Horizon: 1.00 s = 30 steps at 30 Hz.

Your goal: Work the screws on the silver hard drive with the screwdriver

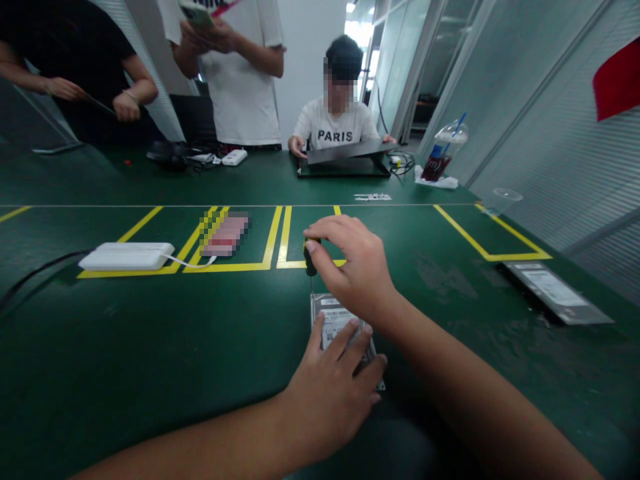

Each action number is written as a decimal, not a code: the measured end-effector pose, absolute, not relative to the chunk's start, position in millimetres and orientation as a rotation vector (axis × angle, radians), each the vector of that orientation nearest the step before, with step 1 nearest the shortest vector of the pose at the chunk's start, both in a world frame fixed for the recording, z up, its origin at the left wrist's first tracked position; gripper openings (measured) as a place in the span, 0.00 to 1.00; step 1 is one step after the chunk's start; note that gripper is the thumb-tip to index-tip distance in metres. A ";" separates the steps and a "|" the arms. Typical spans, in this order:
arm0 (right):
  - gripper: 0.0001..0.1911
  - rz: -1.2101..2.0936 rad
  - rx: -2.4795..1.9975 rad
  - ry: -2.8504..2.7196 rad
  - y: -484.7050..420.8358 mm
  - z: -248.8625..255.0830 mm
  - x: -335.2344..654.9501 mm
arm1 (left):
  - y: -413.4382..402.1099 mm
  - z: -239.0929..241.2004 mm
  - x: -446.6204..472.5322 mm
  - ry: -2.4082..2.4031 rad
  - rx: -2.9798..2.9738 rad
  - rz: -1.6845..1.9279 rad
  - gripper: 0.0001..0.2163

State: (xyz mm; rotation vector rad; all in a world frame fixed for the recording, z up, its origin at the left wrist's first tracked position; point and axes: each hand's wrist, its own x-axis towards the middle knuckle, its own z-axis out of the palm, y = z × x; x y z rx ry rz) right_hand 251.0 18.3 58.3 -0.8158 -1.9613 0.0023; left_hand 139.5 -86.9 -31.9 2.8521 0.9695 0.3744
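A silver hard drive [334,319] with a white label lies flat on the green table [150,347] in front of me. My left hand [333,383] rests on it, fingers spread flat over the label and pressing it down. My right hand [353,263] is closed around the black handle of a small screwdriver [311,261], held upright. Its thin shaft points down to the drive's far left corner.
A white power bank [127,256] with a cable lies at left inside yellow floor-tape boxes. A second flat drive [555,291] lies at right. Across the table a seated person holds a laptop [345,160]; two others stand at the far left. A lidded cup [443,155] stands far right.
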 end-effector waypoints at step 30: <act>0.06 -0.050 -0.824 -1.938 19.7 56.1 251.3 | -86.5 -33.3 139.1 0.951 2.848 0.383 0.20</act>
